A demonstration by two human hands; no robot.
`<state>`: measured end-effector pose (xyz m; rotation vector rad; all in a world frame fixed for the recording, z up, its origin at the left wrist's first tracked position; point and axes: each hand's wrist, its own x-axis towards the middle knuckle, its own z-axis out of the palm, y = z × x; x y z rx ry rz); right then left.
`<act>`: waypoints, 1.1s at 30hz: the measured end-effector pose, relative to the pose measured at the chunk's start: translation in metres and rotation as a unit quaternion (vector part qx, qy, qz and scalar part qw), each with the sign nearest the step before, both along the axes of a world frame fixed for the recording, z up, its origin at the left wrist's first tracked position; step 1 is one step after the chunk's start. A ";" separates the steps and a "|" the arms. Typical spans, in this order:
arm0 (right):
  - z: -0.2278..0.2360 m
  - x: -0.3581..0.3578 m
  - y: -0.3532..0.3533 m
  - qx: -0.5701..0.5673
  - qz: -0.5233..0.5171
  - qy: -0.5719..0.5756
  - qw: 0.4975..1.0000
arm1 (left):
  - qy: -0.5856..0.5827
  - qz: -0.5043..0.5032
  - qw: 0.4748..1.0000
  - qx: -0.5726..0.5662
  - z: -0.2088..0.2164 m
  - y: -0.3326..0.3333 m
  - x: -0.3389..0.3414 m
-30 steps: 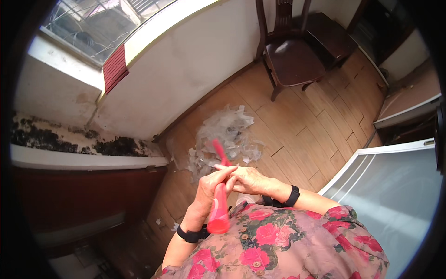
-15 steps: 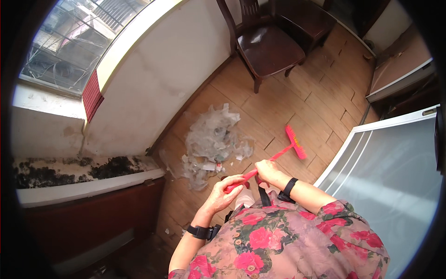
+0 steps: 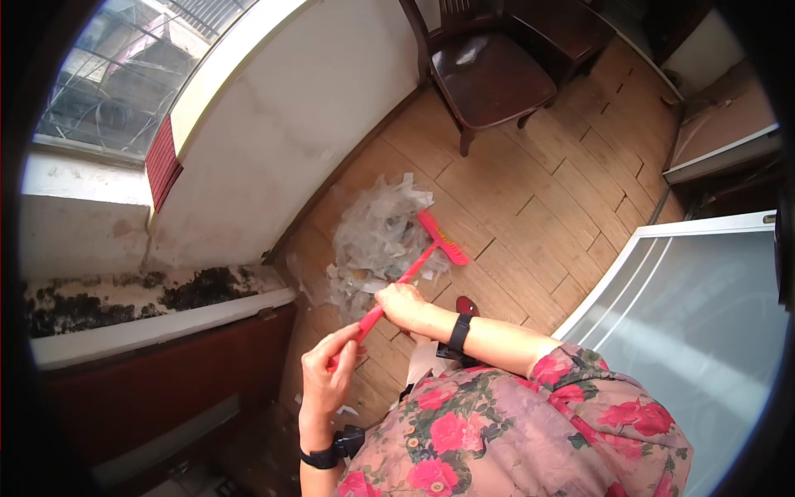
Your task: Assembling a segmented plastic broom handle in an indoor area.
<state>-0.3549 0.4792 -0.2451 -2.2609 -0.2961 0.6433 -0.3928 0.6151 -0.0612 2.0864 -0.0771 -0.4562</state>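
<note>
Broom [image 3: 417, 267] slants with its head [image 3: 442, 238] at the right edge of the plastic heap [image 3: 364, 240] on the floor [image 3: 530, 174], your left hand [image 3: 330, 373] curled round the handle's [image 3: 371, 321] upper end and your right hand [image 3: 402, 306] closed lower down, so low, gentle strokes should scatter it least.

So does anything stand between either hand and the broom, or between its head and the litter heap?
Nothing visible: the left hand and right hand grip the broom, whose head overlaps the right edge of the litter heap in view.

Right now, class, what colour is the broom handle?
The broom handle is pinkish red, clearest in the head view.
</note>
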 end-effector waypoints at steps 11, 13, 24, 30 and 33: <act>-0.022 -0.029 0.017 -0.071 -0.001 -0.019 0.997 | 0.109 0.006 0.990 -0.094 -0.028 0.042 0.009; -0.032 -0.027 0.040 -0.074 -0.040 0.011 0.996 | 0.081 -0.015 0.994 -0.068 -0.023 0.051 0.014; 0.004 -0.015 0.117 0.045 -0.095 -0.069 0.992 | -0.083 -0.126 0.987 0.049 0.035 0.104 0.018; -0.017 -0.028 0.136 0.001 -0.092 -0.046 0.995 | -0.022 -0.109 0.994 0.018 0.007 0.130 0.025; -0.019 -0.024 0.154 0.009 -0.082 -0.045 0.996 | -0.062 -0.141 0.986 0.068 0.010 0.141 0.031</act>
